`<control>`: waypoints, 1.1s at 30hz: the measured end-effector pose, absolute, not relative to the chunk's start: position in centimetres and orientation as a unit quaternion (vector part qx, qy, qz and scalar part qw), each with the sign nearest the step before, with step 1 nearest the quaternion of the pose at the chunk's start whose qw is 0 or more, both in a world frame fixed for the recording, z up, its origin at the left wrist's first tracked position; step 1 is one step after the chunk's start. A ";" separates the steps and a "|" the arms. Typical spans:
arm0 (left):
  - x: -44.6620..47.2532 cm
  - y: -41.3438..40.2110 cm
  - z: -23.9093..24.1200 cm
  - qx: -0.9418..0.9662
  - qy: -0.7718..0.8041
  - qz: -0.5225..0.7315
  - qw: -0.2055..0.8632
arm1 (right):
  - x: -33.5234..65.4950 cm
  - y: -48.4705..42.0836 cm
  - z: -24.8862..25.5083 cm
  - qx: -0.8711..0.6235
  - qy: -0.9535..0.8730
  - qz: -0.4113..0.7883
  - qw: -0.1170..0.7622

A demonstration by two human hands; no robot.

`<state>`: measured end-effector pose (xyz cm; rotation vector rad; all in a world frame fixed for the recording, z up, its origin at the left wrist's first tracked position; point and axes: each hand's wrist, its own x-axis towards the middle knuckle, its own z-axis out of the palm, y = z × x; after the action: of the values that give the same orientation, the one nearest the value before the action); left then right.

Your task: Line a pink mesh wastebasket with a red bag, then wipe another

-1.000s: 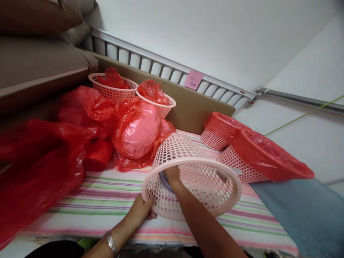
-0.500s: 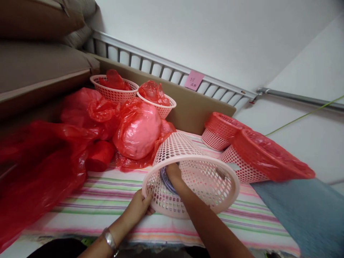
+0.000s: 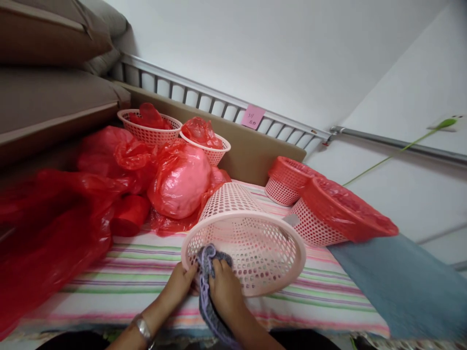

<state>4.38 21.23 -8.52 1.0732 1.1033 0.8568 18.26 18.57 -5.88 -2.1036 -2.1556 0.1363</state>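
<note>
Striped surface (image 3: 138,272), lower centre of frame: pink basket (image 3: 255,243) on its side, rim apparently pinched by the left hand (image 3: 179,288), the right hand (image 3: 225,291) clenched on a purple knitted cloth (image 3: 206,256) at its mouth.

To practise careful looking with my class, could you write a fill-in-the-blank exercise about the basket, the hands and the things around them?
1. The pink basket lies on its ____ on the striped cloth.
2. The right hand grips a knitted cloth at the basket's mouth, while the left hand holds its ____.
3. The plastic bags in the back baskets are ____.
4. The paper note on the rail is ____.

Missing words: side; rim; red; pink.
</note>
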 end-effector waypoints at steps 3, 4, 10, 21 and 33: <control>4.7 21.3 -9.1 0.459 0.484 0.364 0.650 | 18.7 23.2 -5.9 -0.737 -0.673 0.023 0.063; 4.7 21.3 -9.3 0.456 0.483 0.362 0.654 | 18.9 25.0 -5.9 -0.747 -0.661 0.020 0.064; 4.7 21.3 -9.3 0.442 0.479 0.362 0.666 | 20.6 33.6 -6.5 -0.752 -0.652 0.029 0.089; 2.0 22.2 -6.7 0.491 0.488 0.366 0.622 | 21.8 36.3 -6.5 -0.746 -0.658 0.048 0.094; 3.5 21.2 -7.3 0.488 0.493 0.401 0.598 | 18.3 20.6 -5.7 -0.684 -0.728 0.046 0.034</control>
<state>3.47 21.18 -7.25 1.1314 1.1446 0.9306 18.25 20.64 -5.67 -2.1018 -2.2376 0.1415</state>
